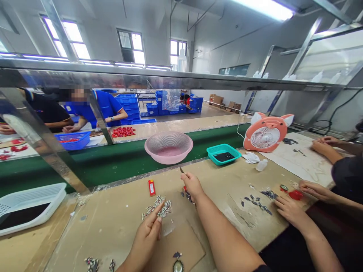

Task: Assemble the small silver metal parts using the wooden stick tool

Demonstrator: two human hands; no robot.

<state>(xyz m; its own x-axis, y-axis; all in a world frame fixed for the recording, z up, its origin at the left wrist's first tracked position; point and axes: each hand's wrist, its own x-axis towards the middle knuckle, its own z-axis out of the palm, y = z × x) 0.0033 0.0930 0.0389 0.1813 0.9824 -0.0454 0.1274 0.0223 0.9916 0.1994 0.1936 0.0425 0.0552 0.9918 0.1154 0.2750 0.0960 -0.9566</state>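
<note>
My left hand (147, 234) reaches over the near edge of a pile of small metallic pieces (159, 207). Its index finger stretches out and the thumb lies apart from it; no held thing shows. Further off, my right hand (193, 187) is closed round a thin dark pointed tool (182, 170), whose tip sticks out past the fingers. Under that hand lie small dark pieces with some red (187, 195), partly hidden by it. A red lighter-like item (151, 187) lies behind the metallic pile. Nearer me, a round dark-rimmed object (178, 266) rests on a brown board (190, 245).
A pink basket (168, 151), a teal tray (224, 154) and a pig-shaped fan (266, 133) stand along the far edge. At left is a white tray (34, 206). Co-workers' hands (292, 207) handle dark pieces at right. A slanted metal post (65, 162) rises at left.
</note>
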